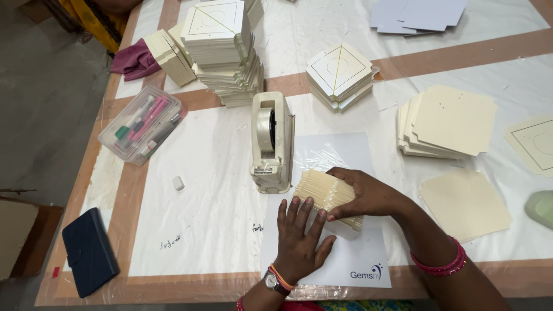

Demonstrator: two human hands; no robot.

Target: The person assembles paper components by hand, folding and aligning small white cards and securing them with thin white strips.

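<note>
Right now both hands are on 1 small stack of cream cards (325,196) lying just right of the tape dispenser (272,143), on a white sheet (351,253) spread over the plastic-covered table (201,219). The right hand (368,196) is curled over the stack's top and far edge, fingers closed on it, seemingly to keep the cards squared and pressed together. The left hand (299,236) lies flat and open, fingers spread, its fingertips butting the stack's near edge, apparently as a stop so nothing slides. A watch and bands sit on the left wrist, pink bangles on the right. Beyond the dispenser rise a tall pile of printed cards (222,49) and a shorter one (340,75), within reach but clear of the working spot. Further right of the dispenser lie loose blank cards (446,121) and 1 single card (464,204). Left of the dispenser sits a clear box of pens (141,124), a small eraser (178,183), and, nearer the table's edge, a dark wallet (89,250).
</note>
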